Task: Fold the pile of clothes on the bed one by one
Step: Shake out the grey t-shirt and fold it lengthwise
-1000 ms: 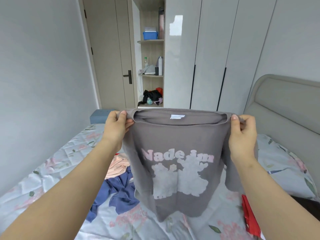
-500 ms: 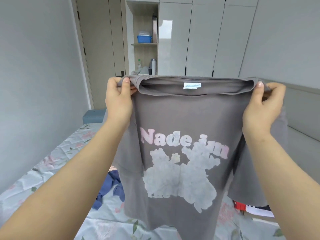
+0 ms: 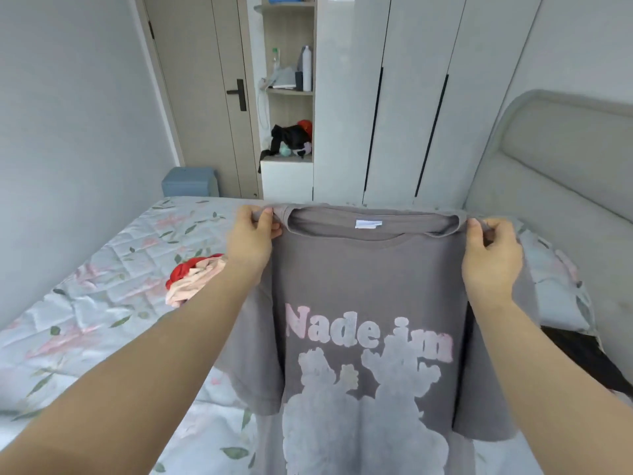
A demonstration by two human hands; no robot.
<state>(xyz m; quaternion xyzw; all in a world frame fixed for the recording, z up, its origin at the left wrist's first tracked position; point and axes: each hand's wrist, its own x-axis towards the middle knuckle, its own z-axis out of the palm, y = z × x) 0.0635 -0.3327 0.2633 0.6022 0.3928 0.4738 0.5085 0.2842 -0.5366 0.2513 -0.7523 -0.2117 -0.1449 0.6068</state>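
Observation:
A grey T-shirt (image 3: 370, 279) with pink lettering and a pale bear print hangs spread in front of me, print side toward me. My left hand (image 3: 251, 243) pinches its left shoulder seam beside the collar. My right hand (image 3: 493, 258) pinches the right shoulder seam. Both sleeves hang down behind my forearms. The shirt's lower part runs out of the bottom of the view. A small heap of red and peach clothes (image 3: 193, 277) lies on the bed to the left of my left arm.
The bed (image 3: 85, 303) has a floral quilted cover and a padded headboard (image 3: 555, 173) at the right. A dark item (image 3: 592, 361) lies by my right forearm. Behind stand white wardrobes (image 3: 404, 97), an open shelf, a door and a blue stool (image 3: 190, 181).
The shirt and both hands have come down from in front of my face to just above the bed. My view has tilted downward, and the blue garment is hidden.

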